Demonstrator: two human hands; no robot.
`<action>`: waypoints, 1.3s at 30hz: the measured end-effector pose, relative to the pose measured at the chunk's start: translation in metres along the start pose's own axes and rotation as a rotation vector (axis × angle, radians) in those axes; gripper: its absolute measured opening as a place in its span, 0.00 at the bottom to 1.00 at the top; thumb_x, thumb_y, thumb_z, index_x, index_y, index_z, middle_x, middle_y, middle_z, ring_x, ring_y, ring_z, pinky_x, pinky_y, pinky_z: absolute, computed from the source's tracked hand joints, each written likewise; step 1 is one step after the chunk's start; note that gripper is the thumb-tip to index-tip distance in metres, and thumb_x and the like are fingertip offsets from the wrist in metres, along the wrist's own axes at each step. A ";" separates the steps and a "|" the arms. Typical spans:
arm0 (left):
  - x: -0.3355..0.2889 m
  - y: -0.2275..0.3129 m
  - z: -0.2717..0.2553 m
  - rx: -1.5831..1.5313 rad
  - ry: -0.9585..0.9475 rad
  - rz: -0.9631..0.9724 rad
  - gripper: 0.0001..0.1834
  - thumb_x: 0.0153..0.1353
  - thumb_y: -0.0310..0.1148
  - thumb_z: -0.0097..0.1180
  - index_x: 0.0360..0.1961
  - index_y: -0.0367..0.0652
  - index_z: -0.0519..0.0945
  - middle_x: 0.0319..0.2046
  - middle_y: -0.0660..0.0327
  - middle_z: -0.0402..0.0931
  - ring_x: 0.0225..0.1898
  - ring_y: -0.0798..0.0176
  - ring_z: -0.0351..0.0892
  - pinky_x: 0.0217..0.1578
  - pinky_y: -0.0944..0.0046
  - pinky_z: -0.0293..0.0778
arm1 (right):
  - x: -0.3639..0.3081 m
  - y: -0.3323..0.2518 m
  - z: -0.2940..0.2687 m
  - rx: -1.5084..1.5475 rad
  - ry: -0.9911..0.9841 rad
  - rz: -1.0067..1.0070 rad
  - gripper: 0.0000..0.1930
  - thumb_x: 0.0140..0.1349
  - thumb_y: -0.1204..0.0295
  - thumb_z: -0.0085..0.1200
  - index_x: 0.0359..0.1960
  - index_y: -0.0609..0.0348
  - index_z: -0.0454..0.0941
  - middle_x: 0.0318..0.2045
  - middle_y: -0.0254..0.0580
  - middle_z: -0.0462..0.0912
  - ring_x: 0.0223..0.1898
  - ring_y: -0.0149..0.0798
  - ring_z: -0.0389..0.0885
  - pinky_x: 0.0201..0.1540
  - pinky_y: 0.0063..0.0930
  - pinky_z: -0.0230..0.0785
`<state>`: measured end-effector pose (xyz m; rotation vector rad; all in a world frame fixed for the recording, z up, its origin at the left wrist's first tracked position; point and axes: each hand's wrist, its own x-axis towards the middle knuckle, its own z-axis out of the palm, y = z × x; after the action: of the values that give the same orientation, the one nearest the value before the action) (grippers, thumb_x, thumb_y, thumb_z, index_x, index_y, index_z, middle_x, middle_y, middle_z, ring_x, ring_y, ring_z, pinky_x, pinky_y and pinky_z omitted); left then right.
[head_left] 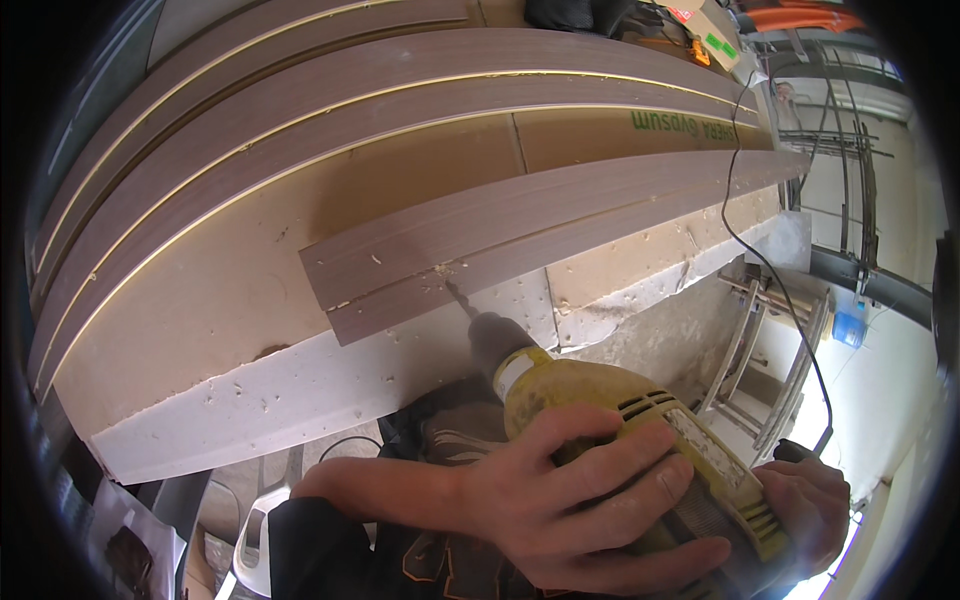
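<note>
A yellow power drill (570, 385) lies across the lower middle, its dark chuck (497, 338) turned toward a brown grooved plank (560, 205). The drill bit (460, 298) meets the plank along its groove, close to the left end, where pale shavings (440, 270) are scattered. My left hand (600, 500) is closed over the drill's body, fingers spread around the casing. At the rear, my right hand (808, 505) grips the drill around its handle end, and the tool partly hides its fingers.
Under the plank is a stack of tan boards (200, 330) with crumbly white edges. More brown planks (370, 62) lie beyond it. A black cord (768, 265) trails down the right side past a wooden ladder-like frame (735, 365). A white plastic chair (250, 555) stands lower left.
</note>
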<state>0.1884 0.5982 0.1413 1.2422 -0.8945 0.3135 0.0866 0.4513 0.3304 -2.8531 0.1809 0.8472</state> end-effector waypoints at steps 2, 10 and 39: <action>-0.010 -0.006 -0.007 0.005 -0.078 -0.005 0.20 0.51 0.35 0.52 0.48 0.61 0.78 0.41 0.57 0.75 0.42 0.57 0.78 0.37 0.61 0.70 | 0.008 0.002 0.003 -0.037 0.133 -0.169 0.19 0.48 0.59 0.61 0.33 0.64 0.78 0.25 0.46 0.81 0.25 0.43 0.82 0.28 0.33 0.76; -0.011 -0.014 -0.008 -0.028 -0.072 -0.014 0.21 0.50 0.32 0.55 0.48 0.61 0.78 0.40 0.57 0.75 0.41 0.58 0.78 0.36 0.61 0.70 | 0.023 -0.008 0.010 -0.095 0.353 -0.204 0.20 0.45 0.61 0.63 0.32 0.68 0.77 0.21 0.46 0.80 0.22 0.45 0.81 0.26 0.34 0.76; -0.016 -0.028 -0.019 -0.057 0.010 -0.112 0.16 0.54 0.36 0.56 0.45 0.67 0.78 0.40 0.61 0.76 0.39 0.60 0.80 0.39 0.58 0.67 | 0.053 -0.017 -0.019 0.230 -0.103 0.200 0.18 0.51 0.62 0.62 0.34 0.67 0.78 0.30 0.46 0.82 0.30 0.39 0.82 0.33 0.25 0.74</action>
<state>0.2045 0.6103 0.1098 1.2312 -0.8165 0.2039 0.1438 0.4610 0.3186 -2.6013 0.5214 0.9393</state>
